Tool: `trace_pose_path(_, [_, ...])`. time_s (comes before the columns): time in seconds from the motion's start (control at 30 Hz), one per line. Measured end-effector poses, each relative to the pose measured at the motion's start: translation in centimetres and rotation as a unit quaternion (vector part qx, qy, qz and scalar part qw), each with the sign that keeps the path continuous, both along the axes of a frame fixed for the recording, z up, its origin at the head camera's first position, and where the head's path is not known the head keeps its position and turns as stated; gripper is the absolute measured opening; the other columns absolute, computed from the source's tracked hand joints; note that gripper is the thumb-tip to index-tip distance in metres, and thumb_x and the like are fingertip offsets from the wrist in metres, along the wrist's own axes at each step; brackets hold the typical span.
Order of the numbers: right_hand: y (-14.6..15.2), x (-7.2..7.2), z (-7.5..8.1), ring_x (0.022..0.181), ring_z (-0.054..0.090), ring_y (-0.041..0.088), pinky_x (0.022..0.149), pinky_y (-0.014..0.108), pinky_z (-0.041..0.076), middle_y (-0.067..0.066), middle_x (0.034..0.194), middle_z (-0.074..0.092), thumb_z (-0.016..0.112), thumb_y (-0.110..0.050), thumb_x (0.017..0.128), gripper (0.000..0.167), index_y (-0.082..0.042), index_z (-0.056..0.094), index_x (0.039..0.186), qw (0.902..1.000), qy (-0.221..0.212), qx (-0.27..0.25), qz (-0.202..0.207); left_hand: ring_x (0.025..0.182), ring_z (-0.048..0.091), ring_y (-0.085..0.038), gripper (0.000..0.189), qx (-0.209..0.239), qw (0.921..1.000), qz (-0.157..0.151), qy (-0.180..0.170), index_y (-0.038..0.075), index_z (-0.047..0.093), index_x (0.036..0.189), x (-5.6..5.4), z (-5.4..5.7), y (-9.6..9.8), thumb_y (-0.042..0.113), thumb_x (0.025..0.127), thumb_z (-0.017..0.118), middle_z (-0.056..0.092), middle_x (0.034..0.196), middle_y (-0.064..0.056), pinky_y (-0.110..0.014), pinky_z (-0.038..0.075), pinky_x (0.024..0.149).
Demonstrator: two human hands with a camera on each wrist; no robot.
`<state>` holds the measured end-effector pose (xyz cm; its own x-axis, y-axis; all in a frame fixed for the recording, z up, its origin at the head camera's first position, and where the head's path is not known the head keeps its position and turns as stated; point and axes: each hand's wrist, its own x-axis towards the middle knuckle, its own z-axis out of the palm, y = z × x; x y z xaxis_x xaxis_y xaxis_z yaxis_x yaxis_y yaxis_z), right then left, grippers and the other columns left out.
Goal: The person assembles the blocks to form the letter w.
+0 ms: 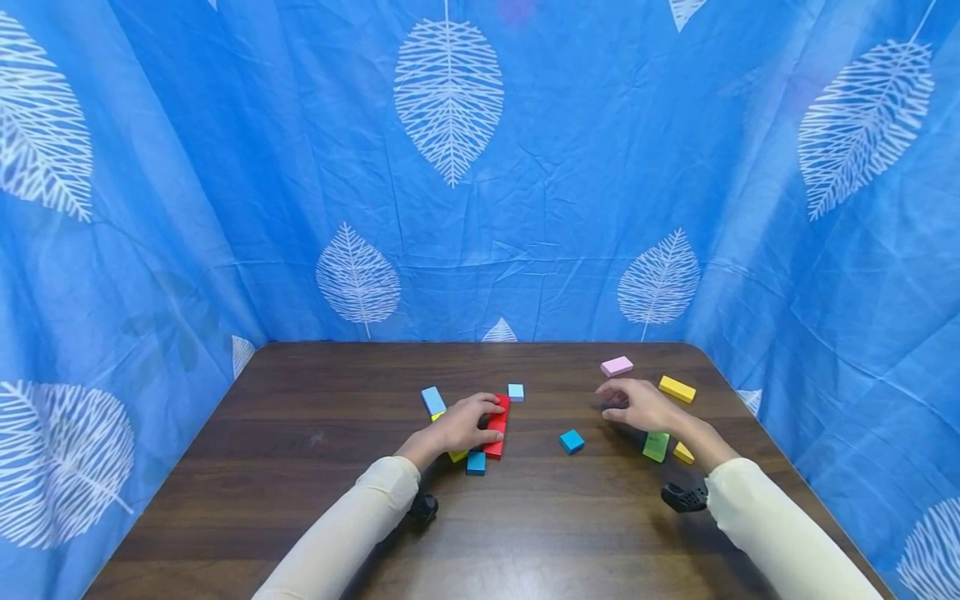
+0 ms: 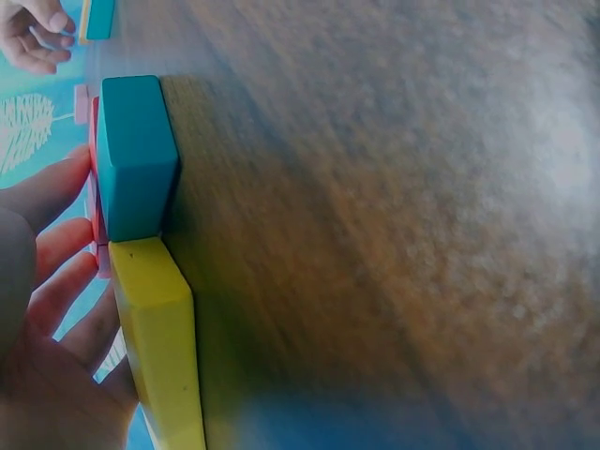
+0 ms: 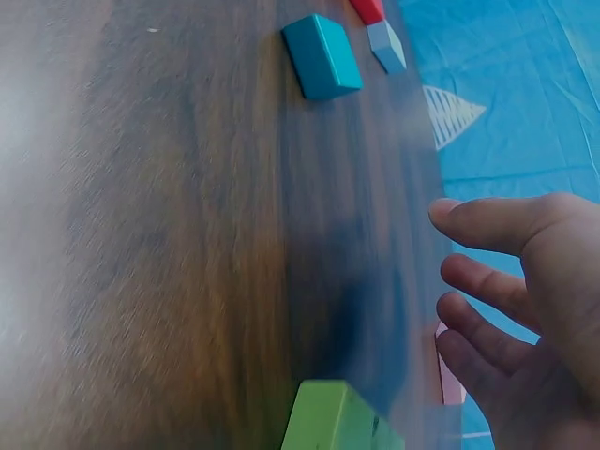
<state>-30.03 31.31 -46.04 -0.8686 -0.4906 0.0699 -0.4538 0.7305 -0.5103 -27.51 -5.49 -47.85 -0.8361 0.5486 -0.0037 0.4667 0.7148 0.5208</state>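
My left hand [image 1: 467, 422] lies over the left cluster of toy blocks, its thumb and fingertips at a long red block [image 1: 497, 429]; whether they press on it I cannot tell. A yellow block [image 2: 159, 328] lies partly under that hand, beside a teal block [image 2: 138, 159]. Off to the right, my right hand [image 1: 637, 404] hovers above the table with loosely bent fingers and nothing between them. Nearest to it are a green block [image 1: 656, 446] by the wrist and a pink block [image 1: 617, 366] farther back. A second teal block [image 1: 572, 442] sits between the hands.
Beyond the left hand lie a light blue block [image 1: 432, 401] and a small pale blue block [image 1: 516, 392]. A yellow block [image 1: 677, 388] and a yellow piece [image 1: 683, 452] flank the right forearm. Blue leaf-print curtain [image 1: 525, 208] surrounds the dark wooden table [image 1: 315, 483].
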Motion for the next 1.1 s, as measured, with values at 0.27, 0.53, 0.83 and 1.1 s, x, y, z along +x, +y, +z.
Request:
trace_pose_path(0.27, [1.8,1.1,-0.2,0.106,0.066,0.035,0.091,0.056,0.054,0.017,0.119,0.069,0.077,-0.014,0.094,0.036,0.003,0.068,0.124,0.9997,-0.002,0.004,-0.023,0.138,0.046,-0.031,0.051,-0.001,1.0,0.005,-0.004,0.007,0.064,0.142,-0.1,0.0,0.0,0.028,0.097,0.076,0.049,0.152,-0.01,-0.048,0.044,0.111])
trace_pose_path(0.53, [4.0,2.3,-0.1,0.11,0.065,0.04,0.093,0.06,0.052,0.02,0.121,0.068,0.079,-0.022,0.092,0.047,0.006,0.066,0.127,0.9986,-0.017,0.005,-0.049,0.138,0.046,-0.031,0.051,-0.003,1.0,0.002,-0.002,0.007,0.063,0.142,-0.2,0.0,-0.2,0.028,0.097,0.076,0.049,0.152,-0.01,-0.047,0.043,0.111])
trace_pose_path(0.83, [6.5,3.3,-0.8,0.115,0.063,0.045,0.093,0.061,0.052,0.023,0.124,0.068,0.084,-0.034,0.088,0.062,0.008,0.065,0.13,0.996,-0.037,0.016,-0.08,0.139,0.046,-0.031,0.051,-0.007,1.0,-0.001,0.002,0.007,0.064,0.142,-0.3,0.0,-0.1,0.029,0.097,0.075,0.049,0.152,-0.01,-0.047,0.043,0.111])
trace_pose_path(1.1, [7.1,3.8,-0.8,0.102,0.064,0.033,0.085,0.054,0.053,0.017,0.113,0.07,0.092,-0.041,0.076,0.071,0.007,0.069,0.123,0.9932,-0.037,0.077,-0.08,0.138,0.046,-0.03,0.051,-0.007,1.0,0.001,0.0,0.008,0.064,0.142,-0.3,0.0,-0.1,0.029,0.097,0.076,0.05,0.152,-0.009,-0.047,0.044,0.111])
